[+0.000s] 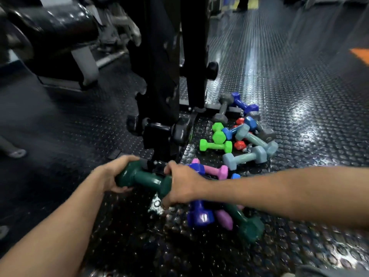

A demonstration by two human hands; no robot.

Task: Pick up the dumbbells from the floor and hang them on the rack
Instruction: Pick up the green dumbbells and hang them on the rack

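Note:
A dark green dumbbell [144, 179] is held level just in front of the black rack's [157, 80] base. My left hand [113, 172] grips its left head and my right hand [183, 184] grips its right head. Black dumbbells [179, 131] hang low on the rack. On the floor lie several loose dumbbells: bright green [216, 145], light blue [244, 156], pink [215, 169], dark blue [199, 214], a second dark green one [248, 226], grey [222, 108] and red [239, 145].
The floor [289, 126] is dark studded rubber, shiny under the lights. A black padded gym machine [54, 35] stands at the upper left. An orange marking [361, 54] shows at the right edge. Someone's legs [242, 5] stand far off at the top.

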